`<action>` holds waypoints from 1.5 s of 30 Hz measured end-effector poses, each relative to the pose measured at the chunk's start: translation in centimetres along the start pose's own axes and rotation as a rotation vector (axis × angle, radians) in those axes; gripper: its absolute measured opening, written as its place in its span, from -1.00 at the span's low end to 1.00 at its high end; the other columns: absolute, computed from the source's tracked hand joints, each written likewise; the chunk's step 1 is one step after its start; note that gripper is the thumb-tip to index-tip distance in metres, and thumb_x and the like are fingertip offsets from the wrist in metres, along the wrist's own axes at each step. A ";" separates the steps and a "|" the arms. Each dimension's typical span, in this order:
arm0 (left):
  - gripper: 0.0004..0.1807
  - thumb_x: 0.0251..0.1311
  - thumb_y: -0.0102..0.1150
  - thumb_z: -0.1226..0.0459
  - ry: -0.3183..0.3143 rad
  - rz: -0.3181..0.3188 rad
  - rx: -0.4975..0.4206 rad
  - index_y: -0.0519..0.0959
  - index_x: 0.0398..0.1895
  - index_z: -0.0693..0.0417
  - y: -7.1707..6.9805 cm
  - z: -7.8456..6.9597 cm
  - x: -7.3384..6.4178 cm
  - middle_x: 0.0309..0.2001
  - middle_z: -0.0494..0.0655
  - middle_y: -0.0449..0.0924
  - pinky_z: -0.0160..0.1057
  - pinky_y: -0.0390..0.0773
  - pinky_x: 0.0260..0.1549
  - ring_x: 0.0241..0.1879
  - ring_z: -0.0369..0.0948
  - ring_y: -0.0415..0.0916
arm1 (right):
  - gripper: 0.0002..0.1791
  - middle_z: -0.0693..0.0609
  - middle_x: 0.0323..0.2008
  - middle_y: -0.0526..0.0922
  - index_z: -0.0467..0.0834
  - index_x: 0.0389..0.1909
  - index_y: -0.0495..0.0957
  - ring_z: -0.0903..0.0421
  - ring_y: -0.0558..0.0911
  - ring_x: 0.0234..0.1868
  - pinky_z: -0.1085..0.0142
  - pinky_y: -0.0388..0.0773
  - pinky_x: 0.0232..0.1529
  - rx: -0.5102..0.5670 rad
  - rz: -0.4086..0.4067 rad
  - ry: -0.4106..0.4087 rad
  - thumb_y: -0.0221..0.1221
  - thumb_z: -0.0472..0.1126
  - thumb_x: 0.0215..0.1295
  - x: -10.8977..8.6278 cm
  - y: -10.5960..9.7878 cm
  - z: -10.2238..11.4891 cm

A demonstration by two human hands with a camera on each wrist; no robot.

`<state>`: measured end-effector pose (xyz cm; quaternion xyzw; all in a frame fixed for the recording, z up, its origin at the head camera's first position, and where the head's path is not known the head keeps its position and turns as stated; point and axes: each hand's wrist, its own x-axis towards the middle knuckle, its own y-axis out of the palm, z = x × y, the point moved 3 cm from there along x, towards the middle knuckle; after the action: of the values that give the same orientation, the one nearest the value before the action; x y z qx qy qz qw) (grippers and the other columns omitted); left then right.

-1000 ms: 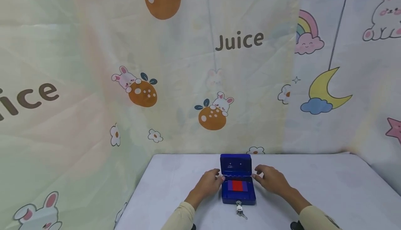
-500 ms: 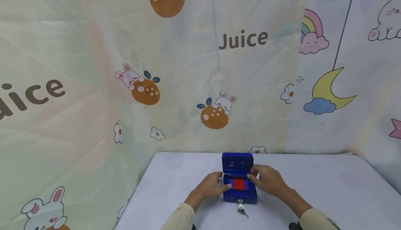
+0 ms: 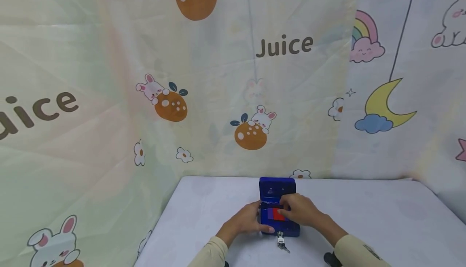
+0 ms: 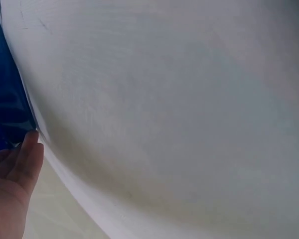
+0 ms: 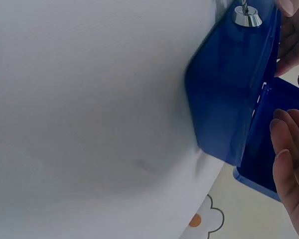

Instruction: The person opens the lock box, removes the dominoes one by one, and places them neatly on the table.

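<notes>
A small blue cash box (image 3: 267,231) stands on the table with its lid (image 3: 276,181) raised at the back. Inside lies a flat red-and-purple piece (image 3: 278,215). Keys (image 3: 282,242) hang from the front lock. My left hand (image 3: 244,220) rests along the box's left side, its thumb on the front rim; straight fingers touch a corner in the left wrist view. Over the box opening, my right hand (image 3: 302,209) has thumb and forefinger bent down right at the red piece, partly covering it. In the right wrist view, its loosely bent fingers (image 5: 284,132) overlap the lid.
A white-covered table (image 3: 364,218) runs out on both sides of the box. Close behind its back edge hangs a printed cloth backdrop (image 3: 218,77) with rabbits, oranges and a moon. The chrome lock (image 5: 247,19) juts from the box front.
My right hand has moved left from beside the box to over its inside. The left thumb has slid across the box to the front rim. The head view has shifted slightly.
</notes>
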<state>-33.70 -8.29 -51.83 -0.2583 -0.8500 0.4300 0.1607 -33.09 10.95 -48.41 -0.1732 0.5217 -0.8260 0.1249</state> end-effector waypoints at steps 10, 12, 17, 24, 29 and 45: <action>0.08 -0.23 0.42 -0.22 0.077 0.004 0.063 0.16 0.40 -0.09 0.3 0.0 0.1 0.22 -0.20 0.42 -0.22 0.39 0.17 0.16 -0.31 0.38 | -0.72 0.18 -0.61 0.54 -0.19 -0.28 0.64 0.25 0.46 -0.60 0.38 0.51 -0.54 0.078 0.054 -0.043 0.37 -0.10 0.06 0.8 1.4 0.6; 0.10 -0.24 0.41 -0.23 0.073 0.004 0.070 0.14 0.40 -0.08 0.4 0.1 0.1 0.24 -0.20 0.40 -0.22 0.37 0.19 0.18 -0.30 0.36 | -0.74 0.20 -0.62 0.52 -0.19 -0.29 0.65 0.25 0.45 -0.61 0.39 0.46 -0.56 0.075 0.064 -0.052 0.36 -0.10 0.08 1.0 1.7 0.7; 0.12 -0.23 0.39 -0.24 0.055 0.008 0.077 0.12 0.41 -0.06 0.3 0.1 0.0 0.23 -0.18 0.39 -0.24 0.38 0.18 0.19 -0.29 0.36 | -0.73 0.21 -0.62 0.50 -0.20 -0.29 0.67 0.24 0.42 -0.59 0.38 0.40 -0.56 0.038 0.067 -0.076 0.35 -0.10 0.08 1.4 2.2 0.9; 0.12 -0.26 0.38 -0.27 0.024 0.010 0.093 0.15 0.40 -0.03 0.2 0.1 0.0 0.23 -0.15 0.40 -0.24 0.39 0.17 0.19 -0.27 0.37 | -0.75 0.21 -0.64 0.47 -0.20 -0.31 0.67 0.24 0.40 -0.59 0.39 0.38 -0.57 0.010 0.070 -0.100 0.35 -0.10 0.09 1.5 2.5 1.3; 0.11 -0.26 0.39 -0.26 0.035 0.005 0.098 0.17 0.39 -0.01 0.2 0.2 0.1 0.20 -0.13 0.43 -0.25 0.40 0.16 0.16 -0.28 0.38 | -0.80 0.20 -0.66 0.46 -0.17 -0.39 0.67 0.23 0.41 -0.60 0.36 0.40 -0.56 0.000 0.084 -0.084 0.36 -0.11 0.07 1.7 2.8 1.2; 0.10 -0.29 0.42 -0.23 0.023 0.000 0.104 0.21 0.36 -0.01 0.2 0.2 0.1 0.16 -0.16 0.46 -0.27 0.43 0.13 0.13 -0.30 0.41 | -0.81 0.19 -0.63 0.56 -0.12 -0.43 0.68 0.27 0.42 -0.60 0.32 0.49 -0.52 -0.040 0.046 -0.085 0.39 -0.09 0.02 2.4 4.2 0.9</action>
<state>-33.77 -8.26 -52.09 -0.2548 -0.8246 0.4704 0.1837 -34.81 7.51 -51.51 -0.1984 0.5362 -0.8042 0.1623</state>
